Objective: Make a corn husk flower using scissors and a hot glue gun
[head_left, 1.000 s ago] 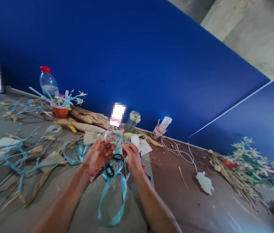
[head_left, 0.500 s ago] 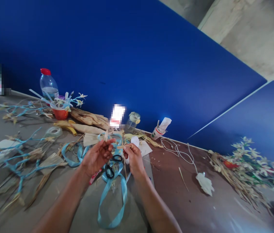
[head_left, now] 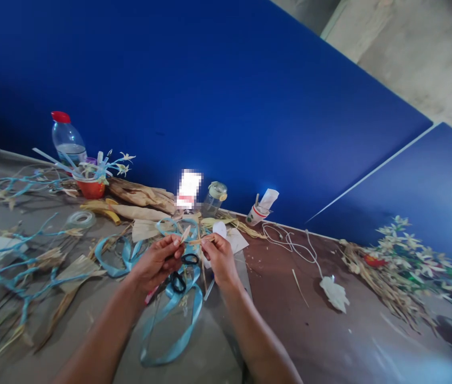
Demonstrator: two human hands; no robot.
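Note:
My left hand (head_left: 157, 261) and my right hand (head_left: 218, 257) meet above the table, each pinching an end of a thin dry straw strip (head_left: 199, 240) that spans the gap between them. A short pale piece (head_left: 185, 234) sticks up from my left fingertips. Below the hands lie black-handled scissors (head_left: 180, 270) on a looped light-blue ribbon (head_left: 172, 320). Both hands are closed in a pinch.
Dried husks (head_left: 140, 194), a red cup of blue stems (head_left: 90, 184), a red-capped water bottle (head_left: 66, 141), a tape roll (head_left: 80, 218) and blue-wrapped stems (head_left: 18, 266) lie left. A glass jar (head_left: 214, 196), paper cup (head_left: 258, 210), white cord (head_left: 290, 242) and a flower bundle (head_left: 402, 266) lie right, against the blue wall.
The view shifted slightly left and down. My left fingers closed from a looser curl into a pinch on the strip; my right hand kept its hold.

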